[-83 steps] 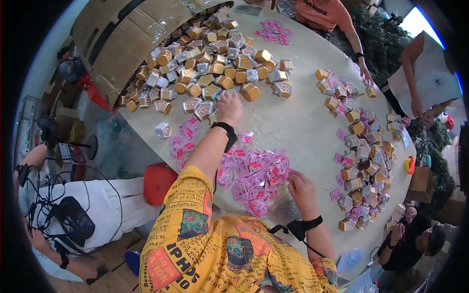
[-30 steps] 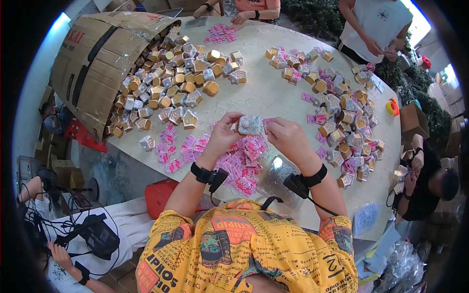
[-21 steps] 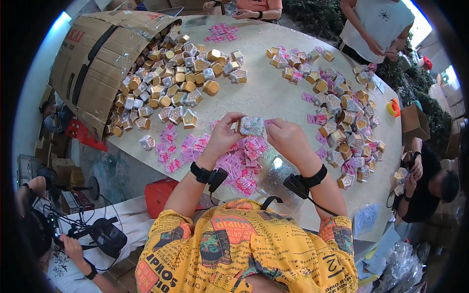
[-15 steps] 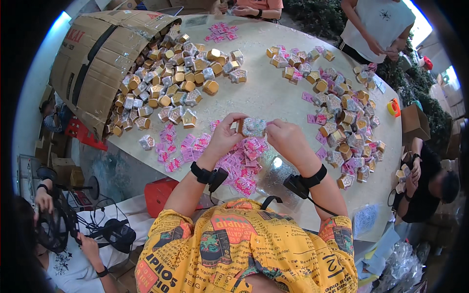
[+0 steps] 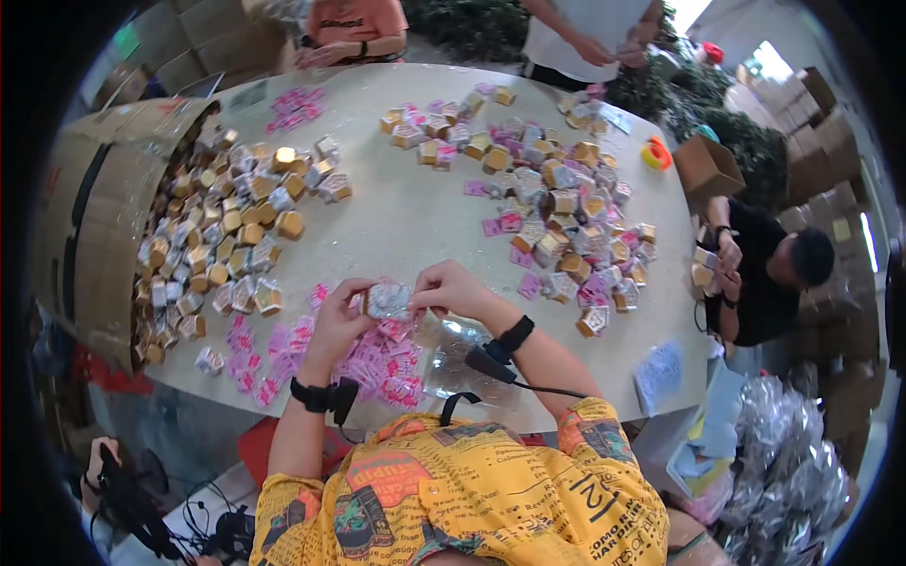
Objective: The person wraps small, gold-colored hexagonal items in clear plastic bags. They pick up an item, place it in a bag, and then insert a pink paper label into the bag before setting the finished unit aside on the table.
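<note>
Over the near part of the table, my left hand (image 5: 344, 316) grips a small gold-and-white house-shaped box (image 5: 387, 301) by its left side, thumb and fingers round it. Its top looks pale and shiny. My right hand (image 5: 455, 291) is closed in a pinch at the box's right end; whether it grips the box or a clear wrapping on it, I cannot tell. Below the hands lies a heap of pink printed packets (image 5: 382, 368). A clear plastic sheet or stack of bags (image 5: 472, 363) rests to the right of them.
A cardboard carton (image 5: 104, 217) on its side spills similar boxes (image 5: 222, 222) at the left. More boxes with pink packets (image 5: 566, 203) spread across the right. An orange-yellow tape roll (image 5: 656, 153) lies near the right edge. Other people stand or sit around the white table (image 5: 349, 123).
The view has swung, so the whole scene sits further left and the right side shows more. Both hands stay at the same small box.
</note>
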Action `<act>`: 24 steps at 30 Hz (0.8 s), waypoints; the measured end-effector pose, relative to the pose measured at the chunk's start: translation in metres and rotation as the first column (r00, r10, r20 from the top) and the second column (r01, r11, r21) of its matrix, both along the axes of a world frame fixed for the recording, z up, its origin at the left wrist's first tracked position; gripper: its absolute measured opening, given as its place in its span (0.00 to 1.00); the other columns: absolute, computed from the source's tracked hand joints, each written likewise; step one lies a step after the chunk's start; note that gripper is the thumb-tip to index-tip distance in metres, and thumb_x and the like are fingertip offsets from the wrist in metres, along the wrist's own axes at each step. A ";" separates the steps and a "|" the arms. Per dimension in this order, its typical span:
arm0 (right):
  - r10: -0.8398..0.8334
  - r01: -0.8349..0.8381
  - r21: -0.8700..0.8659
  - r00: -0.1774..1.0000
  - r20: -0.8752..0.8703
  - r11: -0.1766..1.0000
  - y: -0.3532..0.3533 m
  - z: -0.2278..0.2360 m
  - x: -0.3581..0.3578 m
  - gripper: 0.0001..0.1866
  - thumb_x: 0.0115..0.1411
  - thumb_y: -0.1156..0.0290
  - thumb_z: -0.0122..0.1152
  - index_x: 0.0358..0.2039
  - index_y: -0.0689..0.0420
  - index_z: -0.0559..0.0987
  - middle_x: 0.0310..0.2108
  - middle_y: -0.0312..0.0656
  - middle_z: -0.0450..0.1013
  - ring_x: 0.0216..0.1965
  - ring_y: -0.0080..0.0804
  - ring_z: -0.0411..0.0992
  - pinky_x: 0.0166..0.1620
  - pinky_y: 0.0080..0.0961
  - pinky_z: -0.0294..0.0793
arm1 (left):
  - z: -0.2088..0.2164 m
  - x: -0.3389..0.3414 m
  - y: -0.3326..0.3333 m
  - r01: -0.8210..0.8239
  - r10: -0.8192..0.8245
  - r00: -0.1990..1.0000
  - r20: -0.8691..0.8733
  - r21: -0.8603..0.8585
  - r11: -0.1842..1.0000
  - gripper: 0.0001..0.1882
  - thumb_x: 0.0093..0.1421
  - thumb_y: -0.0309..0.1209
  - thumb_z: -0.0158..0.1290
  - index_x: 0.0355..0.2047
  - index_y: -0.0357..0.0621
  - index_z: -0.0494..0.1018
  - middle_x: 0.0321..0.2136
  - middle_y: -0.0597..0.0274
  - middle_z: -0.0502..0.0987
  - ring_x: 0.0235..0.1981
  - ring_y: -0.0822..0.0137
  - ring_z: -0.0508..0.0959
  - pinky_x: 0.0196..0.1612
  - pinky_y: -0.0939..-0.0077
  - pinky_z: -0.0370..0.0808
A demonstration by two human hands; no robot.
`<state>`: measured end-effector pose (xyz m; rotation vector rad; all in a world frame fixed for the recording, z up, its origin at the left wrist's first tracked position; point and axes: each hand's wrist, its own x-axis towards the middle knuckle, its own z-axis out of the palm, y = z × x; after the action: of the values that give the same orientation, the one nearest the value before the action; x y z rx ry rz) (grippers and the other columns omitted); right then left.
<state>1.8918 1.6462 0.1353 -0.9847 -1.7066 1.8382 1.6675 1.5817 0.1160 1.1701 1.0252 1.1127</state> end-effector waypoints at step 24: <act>-0.142 -0.318 0.370 0.562 0.815 0.873 -0.077 -0.074 0.103 0.15 0.45 0.72 0.64 0.36 0.57 0.77 0.40 0.48 0.72 0.38 0.48 0.72 0.42 0.38 0.71 | -0.137 -0.212 0.022 -0.693 0.355 0.151 -0.923 0.157 0.704 0.37 0.44 0.43 0.62 0.49 0.34 0.63 0.48 0.35 0.68 0.52 0.44 0.68 0.54 0.59 0.66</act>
<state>1.9952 1.5697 0.0609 -1.6998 -2.6209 0.8343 1.4556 1.6040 -0.0209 1.1493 2.6364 0.6361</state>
